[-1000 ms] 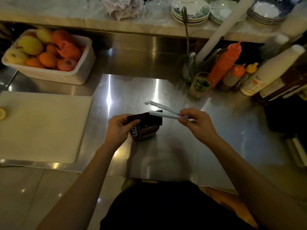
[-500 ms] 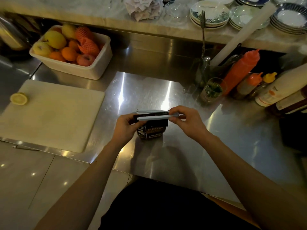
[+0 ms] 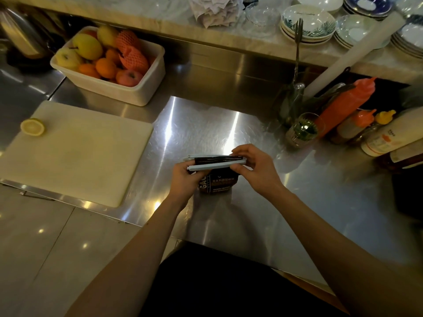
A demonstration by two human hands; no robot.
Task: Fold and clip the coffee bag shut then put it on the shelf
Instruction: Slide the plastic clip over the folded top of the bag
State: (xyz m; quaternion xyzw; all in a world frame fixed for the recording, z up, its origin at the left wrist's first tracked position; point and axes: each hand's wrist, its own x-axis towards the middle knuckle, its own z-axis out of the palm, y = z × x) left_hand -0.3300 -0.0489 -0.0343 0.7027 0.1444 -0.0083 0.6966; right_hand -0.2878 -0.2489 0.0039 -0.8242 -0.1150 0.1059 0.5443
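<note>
A small dark coffee bag (image 3: 217, 183) with white lettering stands on the steel counter (image 3: 229, 124), its top folded flat. A long pale sealing clip (image 3: 215, 166) lies across the fold, one bar in front and one behind the folded strip. My left hand (image 3: 183, 179) holds the bag's left side and the clip's left end. My right hand (image 3: 256, 167) pinches the clip's right end between thumb and fingers. Whether the clip is latched cannot be told.
A white cutting board (image 3: 75, 152) with a lemon half (image 3: 32, 126) lies to the left. A white tub of fruit (image 3: 109, 67) stands behind it. Squeeze bottles (image 3: 343, 106), a glass (image 3: 302, 130) and a white roll crowd the right. Stacked bowls (image 3: 309, 22) sit on the raised marble ledge.
The clip, open and held apart to the bag's right a second ago, has swung down over the folded top. Both hands now hold its ends; the view has shifted slightly.
</note>
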